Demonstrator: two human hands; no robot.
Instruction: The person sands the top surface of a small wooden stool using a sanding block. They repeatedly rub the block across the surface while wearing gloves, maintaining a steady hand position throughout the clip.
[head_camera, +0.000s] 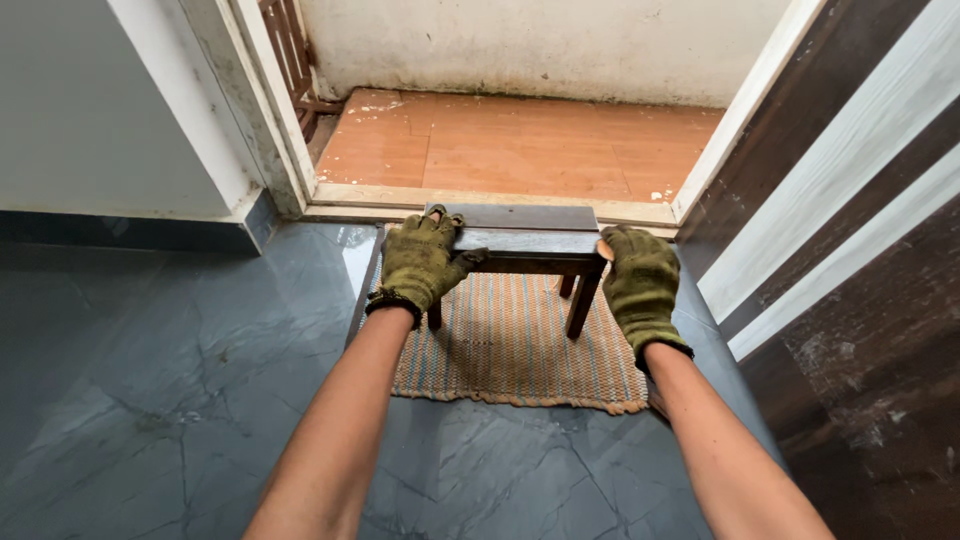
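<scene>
Your left hand (420, 262) in its olive-green glove is clenched on the left end of the small dark wooden stool (520, 232), fingers curled over the seat edge. Your right hand (638, 282), gloved the same, grips the right end, thumb on top. The stool is over the striped woven mat (520, 350) on the grey tiled floor (150, 380), just before the doorway threshold (400, 196), with orange tiles (520, 145) beyond
</scene>
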